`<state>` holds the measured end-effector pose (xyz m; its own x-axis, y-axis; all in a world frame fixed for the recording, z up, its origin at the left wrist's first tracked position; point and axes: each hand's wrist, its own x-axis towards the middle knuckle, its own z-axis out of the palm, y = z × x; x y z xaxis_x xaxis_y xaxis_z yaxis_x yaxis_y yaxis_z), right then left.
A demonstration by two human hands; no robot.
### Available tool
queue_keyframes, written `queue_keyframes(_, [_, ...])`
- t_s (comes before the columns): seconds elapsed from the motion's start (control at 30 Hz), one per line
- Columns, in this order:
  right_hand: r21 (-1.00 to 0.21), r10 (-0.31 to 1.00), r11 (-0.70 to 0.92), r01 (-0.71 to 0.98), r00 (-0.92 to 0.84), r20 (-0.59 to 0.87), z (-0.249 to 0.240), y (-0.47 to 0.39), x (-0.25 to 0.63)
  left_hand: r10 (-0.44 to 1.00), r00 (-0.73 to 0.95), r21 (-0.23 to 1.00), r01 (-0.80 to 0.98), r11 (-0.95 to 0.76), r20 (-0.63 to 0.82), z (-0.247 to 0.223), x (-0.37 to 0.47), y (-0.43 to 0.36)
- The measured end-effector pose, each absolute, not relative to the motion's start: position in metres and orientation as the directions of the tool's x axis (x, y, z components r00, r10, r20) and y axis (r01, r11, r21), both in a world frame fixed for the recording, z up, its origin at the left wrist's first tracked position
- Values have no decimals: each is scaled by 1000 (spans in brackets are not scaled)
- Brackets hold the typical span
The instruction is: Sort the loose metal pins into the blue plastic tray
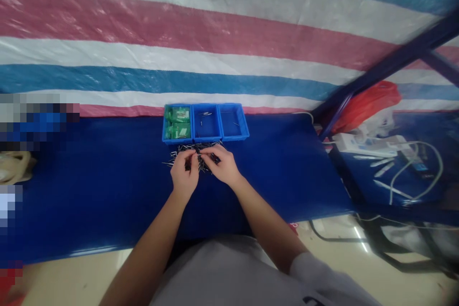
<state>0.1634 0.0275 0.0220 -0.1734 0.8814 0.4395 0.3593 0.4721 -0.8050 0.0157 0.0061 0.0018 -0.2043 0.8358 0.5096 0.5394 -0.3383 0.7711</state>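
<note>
My left hand [184,178] and my right hand [225,167] meet over a heap of thin, dark and silvery metal pieces [206,168] on the blue tabletop. Thumb and fingers of each hand are pinched together, fingertips nearly touching. Whatever sits between them is too small to make out. Just beyond the heap stand three joined blue bins. Green packets [181,114] with pale labels fill the left bin [166,124]. A few slim metal pieces lie in the middle bin [207,126], and one or two in the right bin [233,119].
Striped plastic sheeting [201,28] rises behind the blue table [287,167]. A dark metal frame [376,67] slants across the right. Past it are a red bag [369,105], a white power strip [366,144] and cables. A beige object [16,165] sits at far left, partly beside blurred blocks.
</note>
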Motion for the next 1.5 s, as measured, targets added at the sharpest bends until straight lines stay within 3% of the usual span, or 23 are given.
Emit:
queue_keyframes(0.77, [-795, 857, 516, 320, -178, 484, 20, 28, 163, 821, -178, 778, 476, -410, 542, 9, 18, 5])
queue_keyframes(1.5, [-790, 852, 523, 321, -159, 499, 20, 28, 163, 853, -217, 796, 520, -309, 474, 4, 16, 3])
